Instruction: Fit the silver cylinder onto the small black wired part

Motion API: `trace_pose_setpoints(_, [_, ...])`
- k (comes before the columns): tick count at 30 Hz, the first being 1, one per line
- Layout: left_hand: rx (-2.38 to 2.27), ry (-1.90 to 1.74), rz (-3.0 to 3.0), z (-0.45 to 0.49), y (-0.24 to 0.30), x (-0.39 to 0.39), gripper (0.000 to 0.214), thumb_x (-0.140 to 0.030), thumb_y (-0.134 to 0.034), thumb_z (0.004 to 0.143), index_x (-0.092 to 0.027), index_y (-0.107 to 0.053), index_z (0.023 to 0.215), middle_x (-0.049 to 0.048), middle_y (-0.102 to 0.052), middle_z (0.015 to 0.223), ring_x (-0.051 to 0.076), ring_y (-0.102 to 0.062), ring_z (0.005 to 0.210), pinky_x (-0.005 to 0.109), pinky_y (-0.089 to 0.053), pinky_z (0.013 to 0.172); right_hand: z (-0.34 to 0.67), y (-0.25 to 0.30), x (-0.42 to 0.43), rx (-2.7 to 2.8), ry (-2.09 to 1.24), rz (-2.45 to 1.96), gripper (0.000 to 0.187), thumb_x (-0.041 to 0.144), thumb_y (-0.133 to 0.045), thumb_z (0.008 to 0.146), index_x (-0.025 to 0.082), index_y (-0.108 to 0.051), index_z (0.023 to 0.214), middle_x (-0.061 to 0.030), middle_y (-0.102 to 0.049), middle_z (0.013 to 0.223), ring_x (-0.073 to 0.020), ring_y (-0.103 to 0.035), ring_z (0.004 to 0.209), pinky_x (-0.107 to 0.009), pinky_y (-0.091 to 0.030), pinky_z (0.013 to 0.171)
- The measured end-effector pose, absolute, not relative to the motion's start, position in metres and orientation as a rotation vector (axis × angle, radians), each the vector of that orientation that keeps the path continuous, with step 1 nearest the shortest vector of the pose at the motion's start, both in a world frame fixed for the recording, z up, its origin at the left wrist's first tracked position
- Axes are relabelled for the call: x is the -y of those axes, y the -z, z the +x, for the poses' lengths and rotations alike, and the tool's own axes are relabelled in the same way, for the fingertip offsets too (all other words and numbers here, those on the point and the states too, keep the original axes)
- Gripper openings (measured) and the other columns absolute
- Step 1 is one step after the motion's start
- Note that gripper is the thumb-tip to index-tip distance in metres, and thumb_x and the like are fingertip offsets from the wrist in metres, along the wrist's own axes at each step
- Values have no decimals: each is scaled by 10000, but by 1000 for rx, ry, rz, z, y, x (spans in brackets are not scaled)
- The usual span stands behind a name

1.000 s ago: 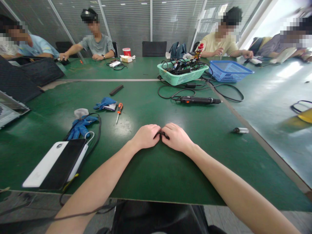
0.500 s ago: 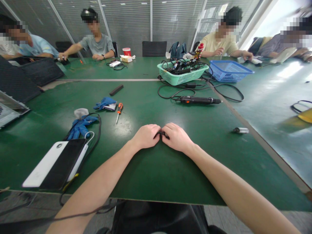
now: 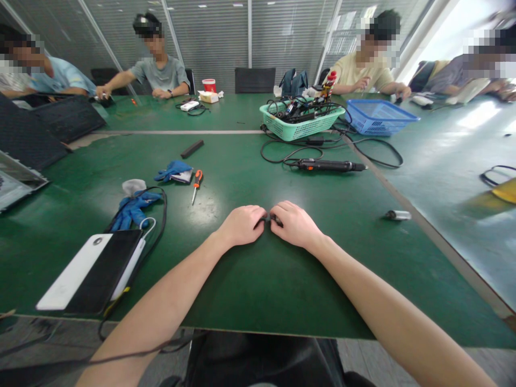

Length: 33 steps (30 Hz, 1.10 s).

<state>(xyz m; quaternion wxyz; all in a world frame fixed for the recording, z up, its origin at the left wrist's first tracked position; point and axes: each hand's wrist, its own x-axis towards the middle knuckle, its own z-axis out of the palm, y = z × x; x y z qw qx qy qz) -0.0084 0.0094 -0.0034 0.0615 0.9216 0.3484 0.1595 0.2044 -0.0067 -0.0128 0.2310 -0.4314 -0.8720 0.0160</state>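
Note:
In the head view my left hand [image 3: 243, 226] and my right hand [image 3: 294, 226] face each other low over the green table [image 3: 278, 290]. Curled fingers of the left close on a small dark piece [image 3: 263, 219], mostly covered by them. Another small dark piece [image 3: 277, 220] shows at the right hand's fingertips, and that hand is closed round it. A narrow gap separates the two hands. What kind of pieces these are cannot be made out. Forward and left of the hands lies a screwdriver [image 3: 197, 180] with an orange handle.
A corded electric screwdriver [image 3: 332, 166] lies ahead, before a green basket [image 3: 300, 129] of tools and a blue basket [image 3: 381, 123]. Blue gloves [image 3: 133, 208] and a white-and-black slab-shaped device [image 3: 86, 269] sit left. A small metal cylinder [image 3: 399, 215] is right. Several people sit around.
My right hand has shifted slightly right, away from the left, and the dark pieces between the fingers now show apart. The left hand has hardly moved.

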Motion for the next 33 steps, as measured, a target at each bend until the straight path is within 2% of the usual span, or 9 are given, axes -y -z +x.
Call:
trace_pose_setpoints(4, [-1049,-482,2791,-8,4,-10,167,-203,-500,921,-185,-622,1033,70,-678,996,223,-645,941,359,-530,850,230,15,-7,2302,-35,-1328,110,163,-574,873,195,-631,961,-54,-640,898,-220,-565,880,-321,-435,811])
trace_pose_setpoints(10, [-1047,-500,2769,-10,4,-10,172,-200,-510,917,-184,-629,1041,67,-688,1013,218,-652,939,354,-534,851,295,20,-32,2234,72,-1505,91,226,-588,829,199,-649,890,-52,-623,834,-228,-565,866,-318,-429,806])
trace_pose_setpoints(14, [-1031,-520,2773,-12,4,-10,174,-197,-512,915,-179,-632,1040,67,-693,1015,219,-653,935,356,-534,858,334,17,-40,2373,139,-1531,123,292,-562,880,190,-628,860,-65,-613,815,-225,-551,838,-327,-414,817])
trace_pose_setpoints(17, [-1031,-515,2774,-12,4,-9,169,-195,-513,914,-180,-632,1034,67,-692,1004,218,-652,921,356,-534,851,359,13,-42,2452,197,-1584,186,316,-500,940,182,-628,924,-85,-628,859,-233,-556,865,-335,-400,824])
trace_pose_setpoints(25, [-1051,-507,2784,-13,4,-8,154,-197,-516,914,-191,-627,1021,65,-687,993,213,-651,907,353,-531,844,415,12,-44,2632,295,-1763,191,314,-487,890,172,-614,874,-97,-615,825,-238,-544,809,-347,-356,778])
trace_pose_setpoints(29, [-1045,-510,2777,-13,3,-8,156,-194,-515,913,-191,-627,1021,64,-691,1001,213,-652,913,356,-529,854,426,11,-28,2599,360,-1833,239,387,-503,931,182,-624,939,-123,-626,868,-275,-555,880,-381,-357,820])
trace_pose_setpoints(33, [-1044,-508,2781,-14,2,-8,151,-193,-515,908,-190,-623,1014,57,-691,990,209,-646,899,348,-526,827,442,17,-2,2391,490,-1963,452,595,-517,973,186,-611,1142,-207,-630,1041,-349,-548,1014,-442,-343,836])
